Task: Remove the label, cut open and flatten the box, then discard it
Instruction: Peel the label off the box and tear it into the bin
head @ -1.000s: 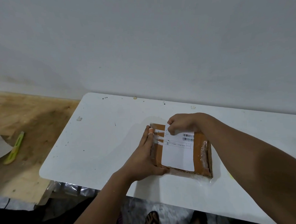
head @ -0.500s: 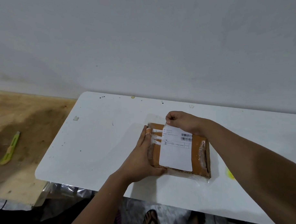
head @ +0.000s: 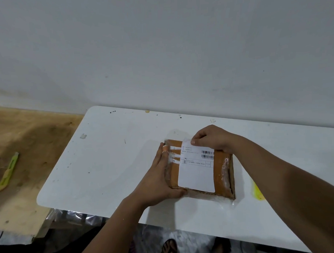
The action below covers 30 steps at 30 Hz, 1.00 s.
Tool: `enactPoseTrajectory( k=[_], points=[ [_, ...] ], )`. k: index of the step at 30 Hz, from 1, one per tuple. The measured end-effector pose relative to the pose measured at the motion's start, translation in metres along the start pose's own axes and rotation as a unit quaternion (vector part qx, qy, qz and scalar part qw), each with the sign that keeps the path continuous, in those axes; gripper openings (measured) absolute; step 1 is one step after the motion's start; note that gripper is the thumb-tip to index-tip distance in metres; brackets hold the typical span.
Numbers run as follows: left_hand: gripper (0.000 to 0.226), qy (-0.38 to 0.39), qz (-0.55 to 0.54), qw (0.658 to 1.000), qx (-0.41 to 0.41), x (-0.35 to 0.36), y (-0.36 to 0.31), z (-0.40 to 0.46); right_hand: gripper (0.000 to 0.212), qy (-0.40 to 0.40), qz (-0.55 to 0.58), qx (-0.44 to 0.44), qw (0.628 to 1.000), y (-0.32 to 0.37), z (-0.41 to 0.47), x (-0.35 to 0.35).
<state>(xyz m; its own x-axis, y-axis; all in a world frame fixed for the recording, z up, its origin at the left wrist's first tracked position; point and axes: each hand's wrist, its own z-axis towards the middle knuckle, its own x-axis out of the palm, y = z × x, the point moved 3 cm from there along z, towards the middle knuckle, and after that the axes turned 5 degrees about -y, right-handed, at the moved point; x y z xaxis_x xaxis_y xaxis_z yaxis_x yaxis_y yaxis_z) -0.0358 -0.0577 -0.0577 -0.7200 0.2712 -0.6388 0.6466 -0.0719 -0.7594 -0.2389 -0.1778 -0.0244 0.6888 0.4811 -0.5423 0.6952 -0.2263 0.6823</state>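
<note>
A flat brown cardboard box (head: 220, 170), wrapped in clear tape, lies on the white table (head: 107, 166). A white shipping label (head: 196, 174) with barcodes covers most of its top. My left hand (head: 158, 181) presses flat against the box's left side, thumb under the near edge, a bandage on one finger. My right hand (head: 212, 138) pinches the label's far corner at the box's far edge. White residue streaks show on the cardboard left of the label.
A green utility knife (head: 7, 172) lies on the wooden surface (head: 30, 140) to the left. A yellow object (head: 257, 191) peeks out on the table behind my right forearm. A white wall rises behind the table. A sandalled foot shows below the table's near edge.
My right hand has shifted slightly back along the box's far edge, still pinching the label's corner. The left hand keeps holding the box in place.
</note>
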Motion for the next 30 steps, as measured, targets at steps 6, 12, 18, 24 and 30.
enactPoseTrajectory(
  k=[6,12,18,24,30],
  points=[
    [0.140,-0.009,0.000,1.000,0.003,0.000,0.000,0.000,0.011,-0.046,0.023,-0.047,0.998,-0.002,-0.002,0.003],
    [0.141,-0.017,0.000,1.000,0.005,0.002,0.001,0.000,0.007,-0.126,0.001,-0.156,0.980,-0.011,-0.016,0.011],
    [0.139,-0.014,-0.012,1.000,-0.003,0.002,-0.001,0.000,0.040,-0.152,-0.174,-0.137,0.963,-0.008,-0.019,0.012],
    [0.140,-0.013,-0.027,0.999,-0.013,0.003,-0.002,-0.001,0.016,-0.275,-0.213,-0.115,0.931,-0.015,-0.034,0.006],
    [0.139,-0.019,-0.041,0.999,-0.008,0.003,-0.002,-0.002,0.014,-0.266,-0.162,-0.113,0.944,-0.020,-0.042,0.017]
  ],
)
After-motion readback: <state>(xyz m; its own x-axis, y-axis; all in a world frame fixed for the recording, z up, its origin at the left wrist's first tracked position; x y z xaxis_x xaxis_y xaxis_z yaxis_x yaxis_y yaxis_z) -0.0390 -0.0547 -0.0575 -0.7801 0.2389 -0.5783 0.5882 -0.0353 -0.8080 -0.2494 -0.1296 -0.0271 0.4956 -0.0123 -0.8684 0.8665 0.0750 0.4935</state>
